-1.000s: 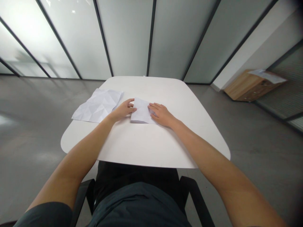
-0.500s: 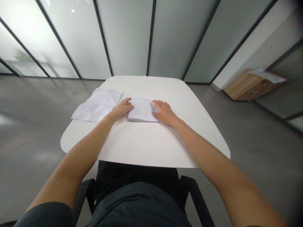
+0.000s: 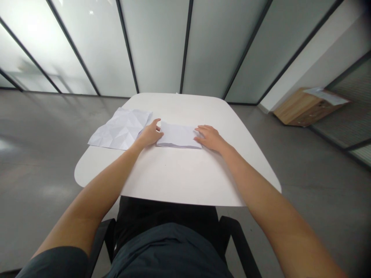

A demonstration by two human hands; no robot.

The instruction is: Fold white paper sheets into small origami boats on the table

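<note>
A folded white paper [image 3: 176, 136] lies flat in the middle of the white table [image 3: 179, 179], with a grey shadowed strip along its near edge. My left hand [image 3: 149, 134] rests at its left end, fingers touching the fold. My right hand [image 3: 211, 138] sits at its right end, fingertips on the corner. Neither hand grips it. Just left of my left hand lies a creased white paper sheet [image 3: 120, 128], its right corner close to my wrist.
The rounded table stands on a grey concrete floor before frosted glass panels with dark frames. A wooden box [image 3: 301, 110] with paper on top leans at the far right. Dark chair arms [image 3: 237, 239] show below the table's near edge.
My right hand has slid right, away from my left hand. The folded paper now looks wider and flatter. My left hand has barely moved.
</note>
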